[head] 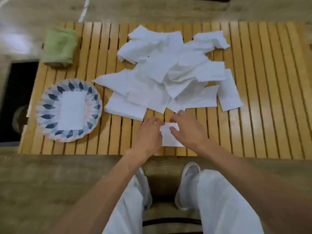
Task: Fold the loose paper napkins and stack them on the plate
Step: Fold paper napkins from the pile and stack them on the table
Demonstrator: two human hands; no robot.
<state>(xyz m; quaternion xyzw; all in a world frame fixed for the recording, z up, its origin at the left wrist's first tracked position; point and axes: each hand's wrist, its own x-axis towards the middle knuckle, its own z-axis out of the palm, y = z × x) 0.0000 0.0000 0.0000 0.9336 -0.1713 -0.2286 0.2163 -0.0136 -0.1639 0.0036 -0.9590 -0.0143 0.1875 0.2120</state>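
A small napkin (169,137) is held flat on the slatted desk (261,124), near its front edge, its upper edge pinched by the left hand (149,132) and right hand (187,130). Edges should be aligned before the crease is pressed; the plate (50,92) already carries one folded napkin (72,110).

The right hand (189,130) and left hand (148,132) hide the napkin's (169,141) side edges.
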